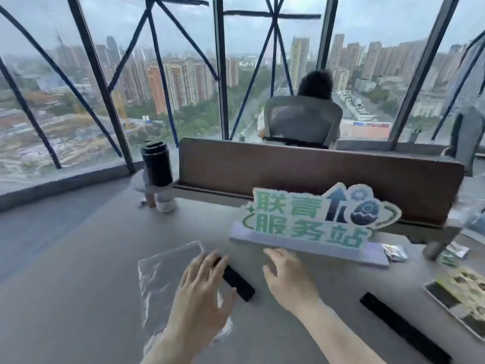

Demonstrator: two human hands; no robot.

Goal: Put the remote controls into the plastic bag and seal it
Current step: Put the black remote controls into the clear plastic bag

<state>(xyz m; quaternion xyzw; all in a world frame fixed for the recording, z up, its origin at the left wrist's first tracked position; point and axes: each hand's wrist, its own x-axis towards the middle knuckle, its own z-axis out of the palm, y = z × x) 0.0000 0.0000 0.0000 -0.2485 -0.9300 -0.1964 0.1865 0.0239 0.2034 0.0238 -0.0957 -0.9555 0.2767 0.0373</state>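
A clear plastic bag (pixel 168 274) lies flat on the grey table (pixel 78 298). The left hand (pixel 202 292) is over the bag with its fingers spread wide, and it holds nothing. A black remote (pixel 237 282) lies just beside this hand, partly under the fingertips, at the bag's right edge. The right hand (pixel 287 279) is open too, flat and low over the table, near the remote. A second, longer black remote (pixel 401 329) lies well apart on the right. A green and white sign (pixel 315 219) stands behind the hands.
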